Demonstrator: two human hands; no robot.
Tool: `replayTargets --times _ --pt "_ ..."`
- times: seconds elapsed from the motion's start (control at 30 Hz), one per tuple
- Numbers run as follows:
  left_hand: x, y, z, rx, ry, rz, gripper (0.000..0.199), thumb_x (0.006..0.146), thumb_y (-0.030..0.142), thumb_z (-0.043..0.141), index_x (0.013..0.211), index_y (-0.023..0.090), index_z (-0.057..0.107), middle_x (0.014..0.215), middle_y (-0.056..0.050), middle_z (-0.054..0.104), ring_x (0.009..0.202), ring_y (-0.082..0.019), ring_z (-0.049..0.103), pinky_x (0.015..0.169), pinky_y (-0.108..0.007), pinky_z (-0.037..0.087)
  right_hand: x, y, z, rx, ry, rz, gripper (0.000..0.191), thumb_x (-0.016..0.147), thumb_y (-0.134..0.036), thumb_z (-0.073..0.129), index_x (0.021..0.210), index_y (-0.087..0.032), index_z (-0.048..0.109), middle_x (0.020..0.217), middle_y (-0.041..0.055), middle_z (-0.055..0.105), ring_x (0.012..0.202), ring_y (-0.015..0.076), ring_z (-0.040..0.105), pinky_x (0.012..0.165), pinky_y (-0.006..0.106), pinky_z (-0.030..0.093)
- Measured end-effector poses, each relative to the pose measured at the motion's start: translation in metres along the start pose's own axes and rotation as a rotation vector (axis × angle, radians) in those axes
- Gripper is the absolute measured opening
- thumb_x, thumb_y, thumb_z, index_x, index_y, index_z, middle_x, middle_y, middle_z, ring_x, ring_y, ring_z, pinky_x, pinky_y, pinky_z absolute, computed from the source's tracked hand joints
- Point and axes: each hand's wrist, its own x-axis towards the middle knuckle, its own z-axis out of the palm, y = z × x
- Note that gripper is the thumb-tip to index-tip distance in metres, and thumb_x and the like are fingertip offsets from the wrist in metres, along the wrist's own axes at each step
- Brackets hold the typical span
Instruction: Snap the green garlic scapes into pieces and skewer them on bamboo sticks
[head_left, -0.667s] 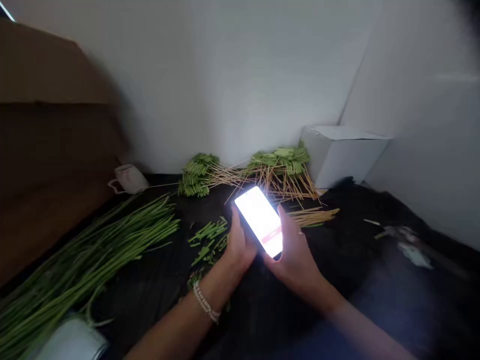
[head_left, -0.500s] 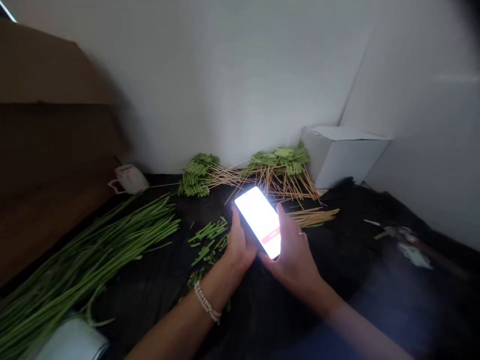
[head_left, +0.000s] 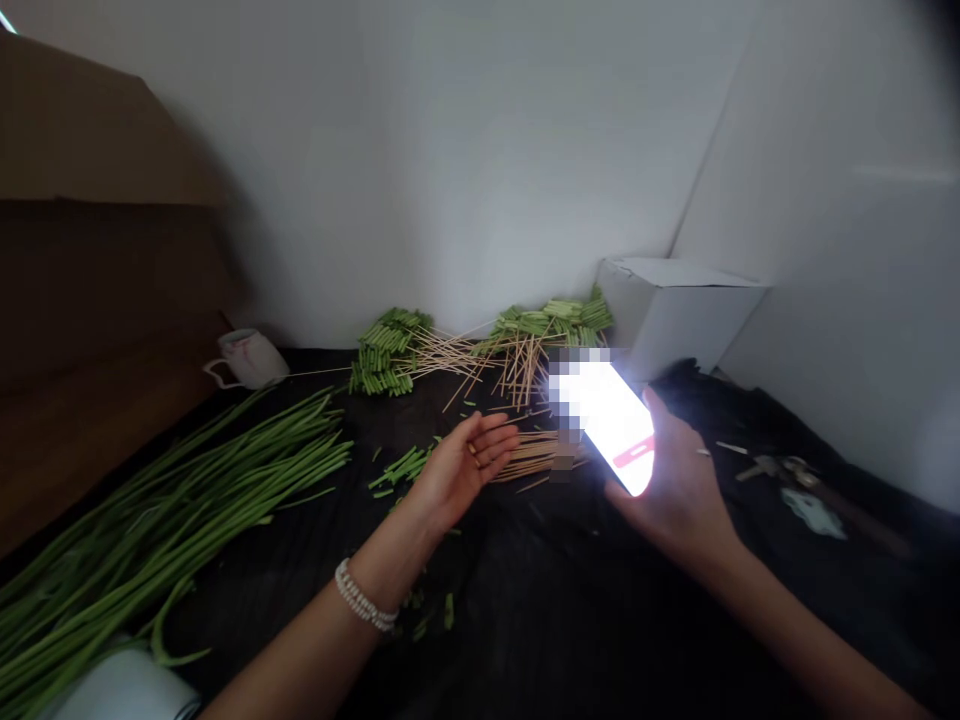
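Note:
My right hand [head_left: 679, 490] holds a smartphone [head_left: 611, 425] tilted up, its screen glaring white with a pink-red bar. Part of the picture at the phone's far end is pixelated. My left hand [head_left: 465, 470] is apart from the phone, palm up, fingers loosely spread, holding nothing. A beaded bracelet [head_left: 364, 598] circles my left wrist. Nearest that hand lie a loose bundle of wooden skewers [head_left: 529, 457] and chopped green stalk pieces [head_left: 397, 468].
Long green stalks [head_left: 180, 500] lie on the black cloth [head_left: 525, 590] at left. Skewered green pieces [head_left: 386, 352] stand against the wall, beside a white box [head_left: 667, 315]. A white mug-like object [head_left: 247, 358], brown cardboard [head_left: 90, 200] and metal keys [head_left: 780, 468] are nearby.
My left hand has let go of the phone and moved left, opening palm up. My right hand has carried the phone to the right, and the phone now tilts differently.

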Motion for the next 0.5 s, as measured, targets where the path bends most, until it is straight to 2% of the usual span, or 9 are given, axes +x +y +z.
replayTargets --times 0.17,0.33,0.5 --pt "0.000 0.018 -0.017 0.022 0.125 0.010 0.025 0.095 0.021 0.048 0.095 0.010 0.071 0.085 -0.007 0.072 0.073 -0.011 0.068 0.063 -0.020 0.055 0.003 0.041 -0.014 -0.132 -0.024 0.128 0.101 0.068 -0.036 0.065 0.152 -0.010 0.013 0.131 0.0234 0.050 0.118 0.0422 0.048 0.091 0.053 0.045" --pt "0.002 0.027 -0.028 0.005 0.154 0.031 0.024 0.094 0.016 0.047 0.093 0.009 0.071 0.080 -0.006 0.072 0.069 -0.011 0.068 0.059 -0.019 0.055 0.004 0.074 -0.026 -0.205 -0.080 0.305 0.105 0.066 -0.039 0.067 0.152 -0.008 0.014 0.133 0.0258 0.048 0.119 0.0431 0.049 0.093 0.052 0.043" --pt "0.004 0.034 -0.038 0.000 0.177 0.059 0.025 0.094 0.013 0.046 0.093 0.009 0.070 0.077 -0.005 0.071 0.065 -0.011 0.068 0.057 -0.019 0.055 -0.001 0.104 -0.027 -0.180 -0.117 0.475 0.112 0.062 -0.043 0.069 0.152 -0.008 0.012 0.136 0.0248 0.049 0.122 0.0406 0.050 0.096 0.046 0.044"
